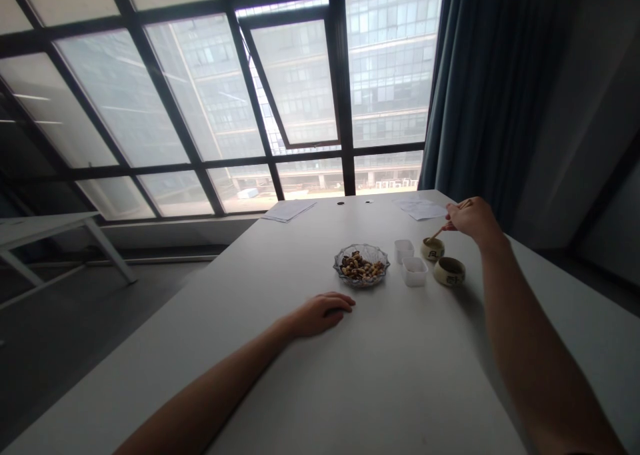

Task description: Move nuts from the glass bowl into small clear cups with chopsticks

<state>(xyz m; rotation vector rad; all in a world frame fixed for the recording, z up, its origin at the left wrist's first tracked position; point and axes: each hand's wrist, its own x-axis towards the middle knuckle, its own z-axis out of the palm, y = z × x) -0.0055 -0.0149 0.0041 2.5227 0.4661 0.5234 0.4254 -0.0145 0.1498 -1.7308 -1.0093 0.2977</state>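
My right hand (473, 220) is shut on a pair of wooden chopsticks (436, 233), whose tips reach down to the mouth of a small round ceramic cup (433, 249). Just nearer stands a second, wider ceramic cup (449, 271) with a dark character on its side. My left hand (323, 313) rests on the white table (350, 375), fingers curled and holding nothing. It lies nearest a cut-glass dish (361, 265) heaped with brown nuts or beans. Two small square translucent plastic cups (404, 250) (415, 271) stand between the dish and the ceramic cups. Their contents are hidden.
Sheets of paper (289, 210) (420, 208) lie at the table's far end, beneath a large window (210, 101). A dark blue curtain (480, 95) hangs at the right. A white side table (45, 231) stands at the left, beyond the table's edge.
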